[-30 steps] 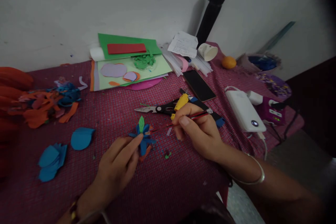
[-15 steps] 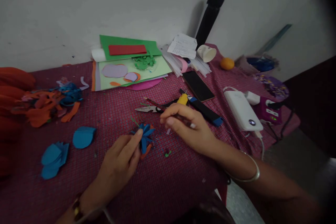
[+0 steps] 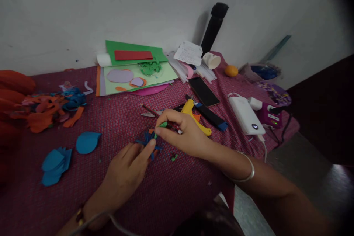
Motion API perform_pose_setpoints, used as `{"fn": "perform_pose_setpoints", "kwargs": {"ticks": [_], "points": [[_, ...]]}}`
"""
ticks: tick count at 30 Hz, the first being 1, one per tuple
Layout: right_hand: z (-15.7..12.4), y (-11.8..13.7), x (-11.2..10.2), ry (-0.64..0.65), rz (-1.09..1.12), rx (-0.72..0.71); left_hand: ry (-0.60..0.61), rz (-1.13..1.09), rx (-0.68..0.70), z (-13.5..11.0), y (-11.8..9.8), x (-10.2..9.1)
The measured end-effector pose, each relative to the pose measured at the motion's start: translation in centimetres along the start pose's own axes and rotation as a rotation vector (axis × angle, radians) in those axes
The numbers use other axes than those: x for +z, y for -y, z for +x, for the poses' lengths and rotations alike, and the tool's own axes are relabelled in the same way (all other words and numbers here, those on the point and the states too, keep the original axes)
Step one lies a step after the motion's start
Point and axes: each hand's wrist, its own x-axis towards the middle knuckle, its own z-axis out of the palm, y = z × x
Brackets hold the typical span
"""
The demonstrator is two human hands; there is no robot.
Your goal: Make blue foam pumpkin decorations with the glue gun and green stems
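My left hand (image 3: 125,169) is closed on a blue paper flower (image 3: 146,142) just above the cloth; a bit of orange shows behind its petals. My right hand (image 3: 185,132) meets it from the right, thumb and forefinger pinching a small green piece (image 3: 163,124) at the flower. Tucked in the same right hand lies a dark red pencil (image 3: 149,109), pointing up and left. Behind that hand are a yellow glue gun (image 3: 188,107) and a pair of scissors (image 3: 149,114), both partly hidden. Blue paper petals (image 3: 87,142) lie to the left.
Orange and blue scraps (image 3: 44,112) are heaped at left. Coloured sheets (image 3: 166,75) lie along the wall. A phone (image 3: 204,91), a black and blue cutter-like tool (image 3: 211,116), a white power bank (image 3: 246,115), an orange (image 3: 231,70) and a paper cup (image 3: 211,60) are on the right.
My right hand has moved left and down to the flower and now pinches the green piece, keeping the pencil. More of the glue gun shows. The view has shifted slightly right.
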Motion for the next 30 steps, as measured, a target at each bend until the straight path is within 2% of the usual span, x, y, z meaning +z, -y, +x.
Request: {"fn": "perform_pose_setpoints", "kwargs": {"ticks": [5, 11, 14, 17, 21, 25, 28, 30], "points": [[0.4, -0.8, -0.3, -0.099, 0.138, 0.096, -0.106, -0.005, -0.067, -0.2, 0.1, 0.0], [0.2, -0.9, -0.6, -0.051, 0.282, 0.141, -0.099, -0.101, -0.275, 0.6, 1.6, -0.6], [-0.1, -1.0, -0.5, -0.023, 0.322, 0.171, -0.208, -0.081, -0.359, 0.9, 2.2, -1.2], [-0.1, -1.3, -0.2, -0.021, 0.325, 0.195, -0.290, -0.022, -0.371, 1.0, 1.4, -2.2], [-0.1, -1.5, 0.0, -0.021, 0.280, 0.195, -0.129, -0.105, -0.210, 1.0, -0.7, -2.8], [-0.2, -1.4, 0.2, -0.019, 0.266, 0.162, 0.027, -0.046, -0.361, 1.0, -1.3, -1.8], [-0.2, -1.3, 0.3, -0.019, 0.250, 0.131, 0.052, -0.019, -0.468, 1.0, -0.4, -1.1], [-0.3, -1.3, 0.3, -0.017, 0.234, 0.104, 0.046, -0.075, -0.508, 1.0, 0.4, -0.9]]}}
